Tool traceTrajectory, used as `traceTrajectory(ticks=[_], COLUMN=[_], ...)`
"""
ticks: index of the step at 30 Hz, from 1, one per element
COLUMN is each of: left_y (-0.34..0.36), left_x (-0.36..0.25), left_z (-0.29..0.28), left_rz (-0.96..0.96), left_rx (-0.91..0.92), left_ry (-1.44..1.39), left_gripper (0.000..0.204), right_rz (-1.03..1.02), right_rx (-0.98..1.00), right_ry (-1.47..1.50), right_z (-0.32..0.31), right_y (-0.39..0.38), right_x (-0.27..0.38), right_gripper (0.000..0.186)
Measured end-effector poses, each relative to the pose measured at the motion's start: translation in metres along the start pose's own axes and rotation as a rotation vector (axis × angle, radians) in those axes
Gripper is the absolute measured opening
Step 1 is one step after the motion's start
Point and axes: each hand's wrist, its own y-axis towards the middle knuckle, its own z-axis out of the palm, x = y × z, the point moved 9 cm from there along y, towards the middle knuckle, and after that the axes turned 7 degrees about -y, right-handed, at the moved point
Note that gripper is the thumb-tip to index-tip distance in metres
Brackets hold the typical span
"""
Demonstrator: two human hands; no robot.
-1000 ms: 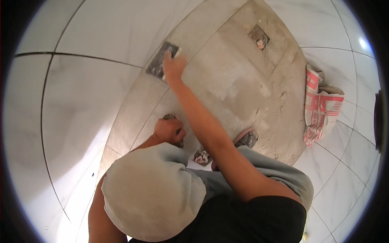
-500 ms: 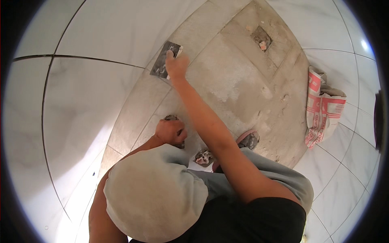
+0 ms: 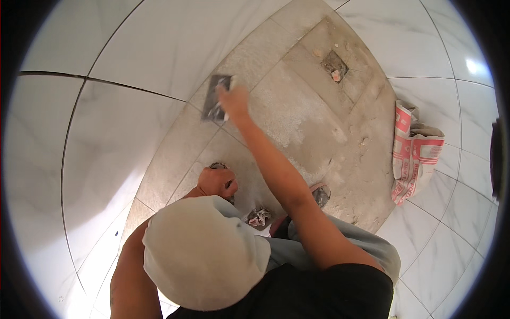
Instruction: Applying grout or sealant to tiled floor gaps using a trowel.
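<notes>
My right hand (image 3: 234, 101) is closed around the pale handle of a rectangular trowel (image 3: 212, 103), slightly blurred. The trowel's dark flat plate lies over the floor tiles (image 3: 172, 141) beside the left wall, its surface smeared with pale material. Lower down, my left hand (image 3: 217, 182) is curled into a closed shape over something dark. What it grips, if anything, is hidden. A crumpled pale wad (image 3: 259, 217) rests on the floor between my legs, to the right of that hand.
White marbled wall tiles (image 3: 122, 122) rise at the left. A square hole (image 3: 334, 66) with rubble opens in the dusty floor at the far right. A red-and-white paper sack (image 3: 417, 154) leans at the right wall. My foot (image 3: 320, 195) stands below the right forearm.
The trowel has slid a little nearer and to the right with my right hand, away from the wall edge. My left hand keeps nearly the same place. The whole view has shifted slightly.
</notes>
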Motion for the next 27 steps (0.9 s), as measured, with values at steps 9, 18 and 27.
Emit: traceTrajectory(ticks=[9,18,27], left_y=[-0.006,-0.001,0.005], left_x=[-0.001,-0.010,-0.008], left_z=[0.002,-0.001,0.003], left_rz=[-0.022,-0.012,-0.003], left_rx=[0.000,0.005,0.001], left_ry=[0.018,0.004,0.010], left_gripper=[0.020,0.022,0.022], right_rz=[-0.092,-0.164,0.056], right_rx=[-0.050,0.076,0.073], right_ry=[0.022,-0.144,0.148], right_z=[-0.027,-0.058,-0.045], right_y=[0.041,0.094,0.085], right_x=[0.011,0.013,-0.011], right_gripper=[0.041,0.034,0.044])
